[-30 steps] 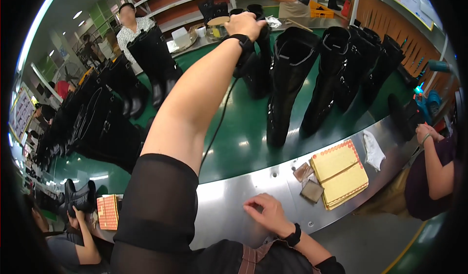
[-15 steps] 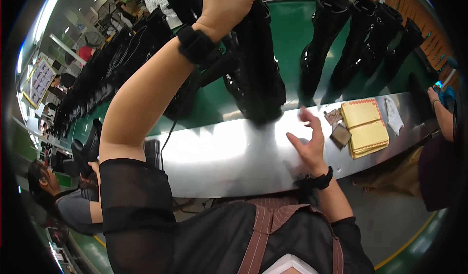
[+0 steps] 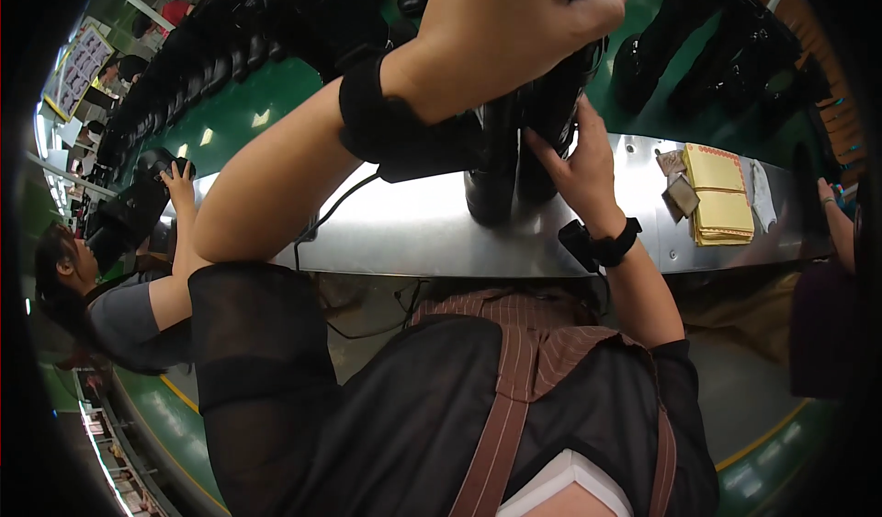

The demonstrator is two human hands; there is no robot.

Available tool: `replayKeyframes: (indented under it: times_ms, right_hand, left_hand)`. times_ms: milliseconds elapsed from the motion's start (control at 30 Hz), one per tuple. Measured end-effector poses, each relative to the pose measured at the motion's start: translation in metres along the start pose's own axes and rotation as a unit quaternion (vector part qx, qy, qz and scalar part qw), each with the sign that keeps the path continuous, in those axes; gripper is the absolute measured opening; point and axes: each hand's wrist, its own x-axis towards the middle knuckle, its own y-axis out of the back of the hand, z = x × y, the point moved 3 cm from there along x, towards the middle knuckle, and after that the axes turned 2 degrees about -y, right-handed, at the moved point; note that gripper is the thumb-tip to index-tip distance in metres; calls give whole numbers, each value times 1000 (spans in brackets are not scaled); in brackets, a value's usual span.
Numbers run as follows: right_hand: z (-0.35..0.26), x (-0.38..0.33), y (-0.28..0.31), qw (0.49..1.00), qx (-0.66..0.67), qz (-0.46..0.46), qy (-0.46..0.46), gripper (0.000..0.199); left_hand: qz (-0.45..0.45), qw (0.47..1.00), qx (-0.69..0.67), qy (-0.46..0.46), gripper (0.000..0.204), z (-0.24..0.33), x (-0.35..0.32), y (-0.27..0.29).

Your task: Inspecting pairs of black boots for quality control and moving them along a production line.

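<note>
Two tall glossy black boots (image 3: 493,170) stand close together over the bench edge in front of me. My left hand (image 3: 510,34) reaches across at the top and is closed around the upper part of the boots, its thumb pointing right; most of its fingers are hidden. Lower down, my right hand (image 3: 588,170) grips the right boot (image 3: 537,168), thumb on the near side and fingers along its right side. Each wrist wears a black strap with a small device, and a cable runs from the left one.
A metal strip (image 3: 404,237) edges the green bench (image 3: 248,117). Yellow pads (image 3: 721,195), small blocks (image 3: 680,197) and a white cloth (image 3: 763,195) lie at right. More black boots (image 3: 735,48) stand behind. A co-worker (image 3: 119,306) at left handles a boot; another person's arm (image 3: 836,218) shows at right.
My right hand has moved up from open air onto the boot. My left hand and the boots have shifted right and nearer. The left co-worker's hand has risen onto a boot.
</note>
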Motion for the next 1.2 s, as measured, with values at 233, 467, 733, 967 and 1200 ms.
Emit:
replayKeyframes:
  times_ms: [233, 467, 733, 967, 1200]
  right_hand:
    - [25, -15, 58, 985, 79, 150, -22, 21]
    - [51, -62, 106, 988, 28, 141, -54, 26]
    - [-9, -89, 140, 929, -36, 316, 186, 35]
    - [-25, -64, 106, 928, -32, 303, 215, 47]
    - [26, -88, 101, 942, 123, 306, -63, 81]
  left_hand:
    - [24, 998, -1, 58, 35, 14, -33, 46]
    - [38, 991, -91, 90, 56, -12, -57, 61]
    - [-24, 989, 64, 134, 19, 0, -54, 70]
    - [-29, 994, 49, 88, 29, -13, -57, 78]
    - [44, 971, -27, 235, 135, -52, -200, 46]
